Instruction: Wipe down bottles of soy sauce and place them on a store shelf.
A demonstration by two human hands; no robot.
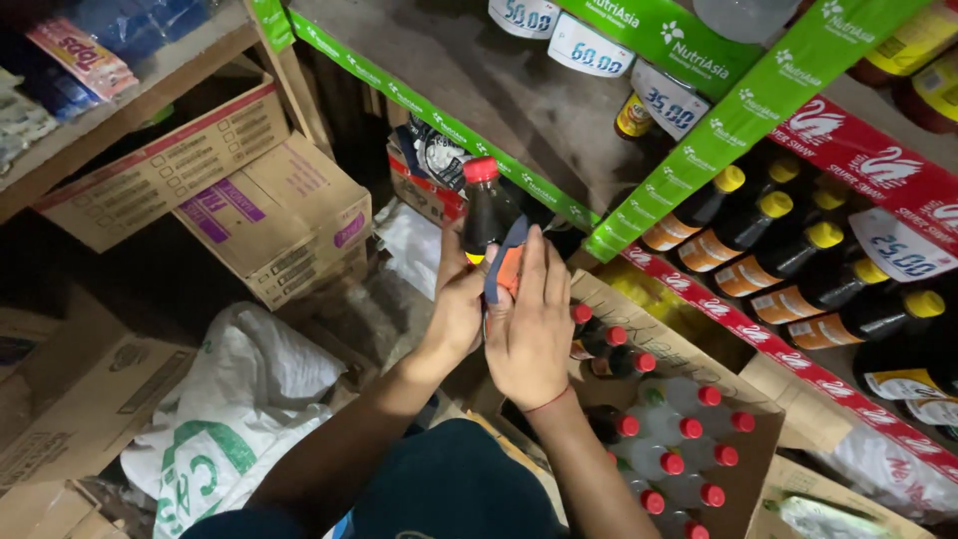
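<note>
A dark bottle [489, 215] with a red cap is held up in front of the shelves, just above an open carton [738, 399] of red-capped bottles. The bottle is gripped from the left side by the left hand [457, 304], whose fingers are curled about its lower part; the fingertips are hidden behind the bottle. The right hand [531, 329] is laid flat against the front of the bottle, its fingers pressed together and pointed upward, and a blue strip [504, 262] is seen between the two hands, touching the orange label; whether it is pinched or only pressed down cannot be told. A thin red band is worn at the right wrist. In the carton below, clear bottles [679, 439] are packed beside a few dark ones [609, 351], all standing upright. To the right, a shelf edged with a red strip [798, 369] is filled with dark bottles with yellow caps [798, 250], laid in a slanting row. Above them, green strips [758, 110] with round price tags are fixed along the upper shelf edges. To the left, cardboard boxes [269, 215] are stacked under a wooden shelf, and a white sack [239, 409] with green print is slumped on the floor beside a further brown box [80, 399]. A dark cap or sleeve of the person is seen at the bottom edge.
</note>
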